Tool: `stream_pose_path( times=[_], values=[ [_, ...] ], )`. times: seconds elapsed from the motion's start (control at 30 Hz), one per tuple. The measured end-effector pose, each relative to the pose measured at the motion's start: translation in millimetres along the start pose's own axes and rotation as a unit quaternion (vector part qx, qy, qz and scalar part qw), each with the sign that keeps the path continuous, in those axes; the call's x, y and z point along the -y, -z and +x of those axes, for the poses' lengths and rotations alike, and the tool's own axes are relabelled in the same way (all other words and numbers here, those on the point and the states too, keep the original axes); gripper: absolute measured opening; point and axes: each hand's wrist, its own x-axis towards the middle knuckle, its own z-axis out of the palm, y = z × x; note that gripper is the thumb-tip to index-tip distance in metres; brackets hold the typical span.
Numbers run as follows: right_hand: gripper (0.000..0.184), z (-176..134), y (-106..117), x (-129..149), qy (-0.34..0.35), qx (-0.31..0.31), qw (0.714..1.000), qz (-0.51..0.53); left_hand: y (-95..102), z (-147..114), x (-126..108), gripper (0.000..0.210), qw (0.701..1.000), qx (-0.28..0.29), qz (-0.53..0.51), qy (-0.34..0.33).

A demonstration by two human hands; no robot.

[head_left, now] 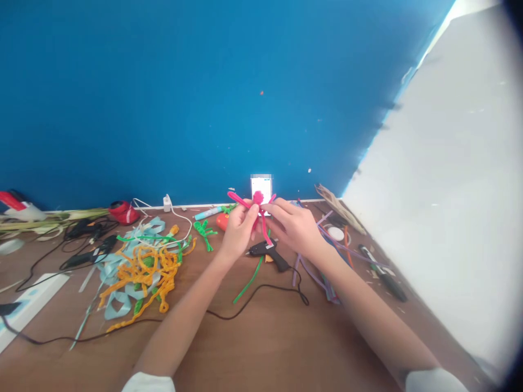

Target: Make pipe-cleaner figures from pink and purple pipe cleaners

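Note:
Between my two hands, above the table, is a bright pink figure of bent pipe cleaners (258,197) with a round top and strands sticking out to the sides and down. My left hand (240,227) is closed, pinching its middle between thumb and fingers. My right hand (295,222) has its fingertips closed on the right side of the same figure. Part of the figure is hidden behind the fingers. Beneath the hands lies a black glue gun (269,251) with a cord, close to a green pipe cleaner (249,283). A lit phone screen (261,188) stands behind the figure.
To the left lie tangled orange pipe cleaners (153,267) with light blue ribbon (116,305), a green pipe-cleaner figure (204,234) and a white power strip (32,307). Purple pipe cleaners (314,272) and a black-handled tool (386,275) lie right. A blue wall (229,98) rises behind.

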Motion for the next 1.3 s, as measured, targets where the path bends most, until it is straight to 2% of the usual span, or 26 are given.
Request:
stream_pose_path(
  times=[0.1, 0.2, 0.33, 0.43, 0.53, 0.63, 0.7, 0.77, 0.8, 0.87, 0.93, 0.97, 1.0, 1.03, 1.07, 1.1, 1.13, 1.2, 1.23, 1.3],
  values=[
    [0.027, 0.0, -0.5, -2.5, 0.017, 0.015, 1.000, 0.022, 1.7, 0.5, -0.6, 0.034, 0.999, 0.029, 0.000, 0.027],
    [0.025, 0.0, 2.6, -6.3, 0.038, 0.020, 0.997, 0.057, 6.8, 2.9, -1.4, 0.035, 0.994, 0.085, 0.002, 0.067],
    [0.023, -1.0, 6.6, -9.7, 0.051, 0.015, 0.996, 0.078, 11.3, 5.6, -0.3, 0.037, 0.986, 0.132, -0.053, 0.085],
    [0.022, -2.0, 7.5, -10.6, 0.059, 0.006, 0.996, 0.068, 11.6, 5.2, -0.3, 0.035, 0.985, 0.147, -0.049, 0.070],
    [0.023, -0.7, 8.2, -9.6, 0.058, -0.016, 0.994, 0.086, 10.9, 3.1, -2.4, 0.031, 0.986, 0.160, 0.018, 0.040],
    [0.024, 2.9, 8.8, -5.8, 0.011, -0.044, 0.983, 0.178, 9.9, 0.3, -3.3, 0.026, 0.984, 0.143, 0.099, -0.026],
    [0.026, 5.3, 8.1, -2.7, -0.055, -0.041, 0.962, 0.264, 9.4, -1.8, -2.4, 0.023, 0.972, 0.123, 0.180, -0.084],
    [0.026, 6.8, 6.2, 0.1, -0.152, -0.021, 0.913, 0.378, 9.1, -3.8, -0.8, 0.021, 0.951, 0.106, 0.257, -0.133],
    [0.025, 7.3, 5.0, 1.3, -0.208, -0.009, 0.873, 0.442, 9.1, -4.9, -0.2, 0.019, 0.942, 0.101, 0.284, -0.150],
    [0.025, 8.2, 2.5, 3.2, -0.308, 0.024, 0.763, 0.568, 8.7, -6.7, 0.1, 0.018, 0.931, 0.094, 0.311, -0.166],
    [0.029, 9.4, 0.5, 4.9, -0.360, 0.076, 0.652, 0.663, 7.9, -8.0, -1.5, 0.017, 0.929, 0.087, 0.316, -0.171],
    [0.031, 10.0, -0.2, 5.7, -0.370, 0.098, 0.614, 0.690, 7.4, -8.4, -3.0, 0.017, 0.931, 0.086, 0.311, -0.169],
    [0.031, 10.5, -0.7, 6.6, -0.375, 0.111, 0.594, 0.703, 6.8, -8.5, -4.6, 0.017, 0.936, 0.086, 0.298, -0.164],
    [0.032, 10.8, -0.9, 7.4, -0.375, 0.109, 0.598, 0.700, 6.4, -8.4, -6.3, 0.017, 0.944, 0.088, 0.278, -0.155],
    [0.033, 10.9, -0.7, 8.1, -0.373, 0.091, 0.624, 0.680, 6.0, -8.0, -7.9, 0.018, 0.953, 0.090, 0.251, -0.142],
    [0.035, 10.6, -0.1, 8.5, -0.367, 0.061, 0.669, 0.644, 5.9, -7.5, -9.3, 0.020, 0.963, 0.091, 0.219, -0.124],
    [0.036, 9.9, 0.9, 8.6, -0.353, 0.021, 0.726, 0.590, 5.9, -6.9, -10.2, 0.021, 0.973, 0.091, 0.184, -0.104],
    [0.034, 7.8, 4.2, 7.3, -0.305, -0.075, 0.844, 0.434, 6.4, -5.5, -11.1, 0.025, 0.988, 0.084, 0.115, -0.063],
    [0.028, 6.4, 6.4, 5.9, -0.269, -0.124, 0.892, 0.341, 6.7, -4.8, -11.1, 0.027, 0.992, 0.080, 0.086, -0.046],
    [0.012, 4.0, 11.3, 1.8, -0.173, -0.182, 0.954, 0.162, 7.1, -3.7, -10.6, 0.030, 0.997, 0.068, 0.042, -0.025]
  ],
)
